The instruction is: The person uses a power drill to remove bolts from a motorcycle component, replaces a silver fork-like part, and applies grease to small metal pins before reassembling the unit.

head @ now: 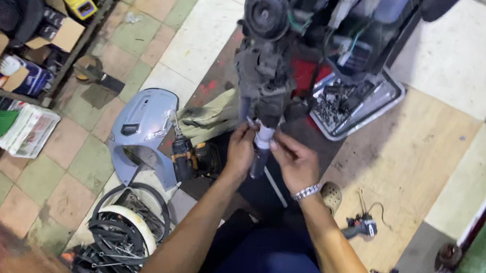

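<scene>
At frame centre, the left hand (241, 150) and right hand (293, 161) are both pinching the upright fork tube (263, 138), its axis running vertically between them.

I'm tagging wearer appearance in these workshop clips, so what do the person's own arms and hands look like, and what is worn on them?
Both forearms are bare, with no sleeves in view and no gloves on either hand. The left hand carries nothing on its wrist or fingers that I can see. The right hand has a silver-coloured metal link bracelet or watch band around its wrist. No rings or markings can be made out.
</scene>
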